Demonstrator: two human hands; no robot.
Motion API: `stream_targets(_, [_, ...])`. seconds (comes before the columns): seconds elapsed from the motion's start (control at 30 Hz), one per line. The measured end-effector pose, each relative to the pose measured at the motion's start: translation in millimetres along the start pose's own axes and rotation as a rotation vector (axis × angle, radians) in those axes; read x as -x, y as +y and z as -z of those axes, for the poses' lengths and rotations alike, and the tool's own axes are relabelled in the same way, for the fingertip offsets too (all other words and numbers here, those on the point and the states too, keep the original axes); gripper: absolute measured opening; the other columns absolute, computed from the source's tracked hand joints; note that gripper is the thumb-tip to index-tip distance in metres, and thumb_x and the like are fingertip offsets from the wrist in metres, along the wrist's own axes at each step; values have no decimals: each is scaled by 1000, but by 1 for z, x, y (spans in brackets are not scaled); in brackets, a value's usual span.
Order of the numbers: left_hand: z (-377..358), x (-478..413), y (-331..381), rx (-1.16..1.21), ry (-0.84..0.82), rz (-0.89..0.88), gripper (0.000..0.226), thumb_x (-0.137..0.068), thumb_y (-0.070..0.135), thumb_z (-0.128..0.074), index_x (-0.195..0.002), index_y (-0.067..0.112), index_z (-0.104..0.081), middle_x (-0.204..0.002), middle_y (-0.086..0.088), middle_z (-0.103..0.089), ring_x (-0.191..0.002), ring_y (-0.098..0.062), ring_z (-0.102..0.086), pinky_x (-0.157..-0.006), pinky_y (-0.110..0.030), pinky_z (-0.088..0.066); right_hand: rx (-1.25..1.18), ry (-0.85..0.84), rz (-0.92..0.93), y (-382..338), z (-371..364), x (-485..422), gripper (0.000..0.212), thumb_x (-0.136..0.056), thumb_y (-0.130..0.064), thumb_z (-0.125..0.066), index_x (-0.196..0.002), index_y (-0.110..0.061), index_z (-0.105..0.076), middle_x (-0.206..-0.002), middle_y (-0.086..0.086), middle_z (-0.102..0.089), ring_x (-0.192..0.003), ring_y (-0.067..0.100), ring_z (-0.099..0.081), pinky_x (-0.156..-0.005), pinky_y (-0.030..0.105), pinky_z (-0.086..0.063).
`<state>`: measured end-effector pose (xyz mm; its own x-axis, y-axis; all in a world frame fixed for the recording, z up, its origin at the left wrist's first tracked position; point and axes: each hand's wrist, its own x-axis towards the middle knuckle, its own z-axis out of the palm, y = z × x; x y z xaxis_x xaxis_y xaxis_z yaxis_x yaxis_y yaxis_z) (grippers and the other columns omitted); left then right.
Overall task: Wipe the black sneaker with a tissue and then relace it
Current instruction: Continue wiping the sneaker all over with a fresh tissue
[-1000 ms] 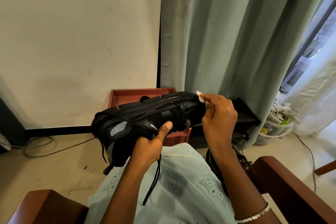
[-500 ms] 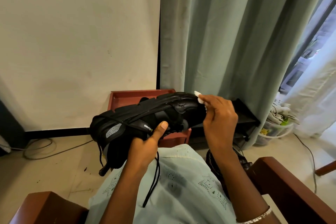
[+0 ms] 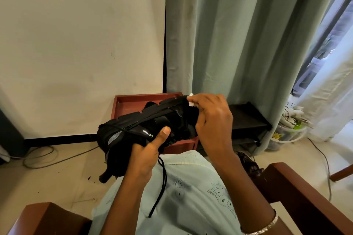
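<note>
The black sneaker [image 3: 133, 128] lies on its side above my lap, toe to the right. My left hand [image 3: 149, 152] grips it from below, thumb pressed on its side near the white lettering. My right hand [image 3: 212, 118] curls over the toe end and pinches a small white tissue [image 3: 191, 100], of which only scraps show between the fingers. A loose black lace [image 3: 161, 183] hangs from the shoe over my lap.
A red-brown wooden tray [image 3: 133, 102] stands on the floor behind the shoe, a black shelf [image 3: 246, 116] beside it under the green curtain [image 3: 238, 34]. Wooden chair arms [image 3: 298, 196] flank my lap. Cables lie on the floor at left. A second dark shoe [image 3: 248, 164] sits by my right forearm.
My right hand with the tissue has slid a little along the toe end. The sneaker has tilted slightly, its heel dropping. My left thumb has shifted along the side.
</note>
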<state>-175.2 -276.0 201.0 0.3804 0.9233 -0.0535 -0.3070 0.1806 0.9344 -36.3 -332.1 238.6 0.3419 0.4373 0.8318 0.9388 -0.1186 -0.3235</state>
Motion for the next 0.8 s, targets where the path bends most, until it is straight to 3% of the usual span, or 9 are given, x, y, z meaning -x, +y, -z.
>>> stream_targets(0.13, [8,-5,4,59,22,-10,25,-84,3,-71,-99,23,-70,-99,5,-75,-97,-7,-70,-84,-24,-52,-1,69,-68,20,3,0,27,-90,2,-56,-103,-11,-76,-98,2,-74,-93,21,-64,-81,42,-54])
stream_targets(0.37, [11,-9,-1,136,21,67,29,-83,3,-69,-110,13,-70,-100,-1,-76,-99,-17,-72,-81,-30,-56,-200,176,-237,23,12,16,23,-93,0,-62,-108,-15,-73,-103,-7,-70,-96,9,-62,-85,16,-48])
stream_targets(0.53, [13,-12,0,233,39,163,47,-71,12,-74,-117,7,-69,-108,-12,-74,-102,-28,-71,-82,-38,-57,-266,231,-225,14,9,17,22,-93,0,-65,-112,-9,-72,-109,0,-71,-103,11,-65,-90,25,-54])
stream_targets(0.67, [18,-14,4,317,-10,259,46,-73,13,-72,-119,8,-69,-114,-18,-71,-107,-36,-68,-96,-49,-52,-248,248,-197,7,7,23,21,-91,-3,-67,-112,-3,-72,-107,6,-72,-101,11,-67,-90,21,-54])
stream_targets(0.8, [21,-14,6,334,-48,328,43,-76,12,-70,-119,8,-69,-115,-20,-71,-107,-38,-68,-99,-53,-49,-185,238,-143,11,9,15,21,-89,0,-68,-107,-8,-74,-104,-6,-69,-95,13,-64,-86,16,-51])
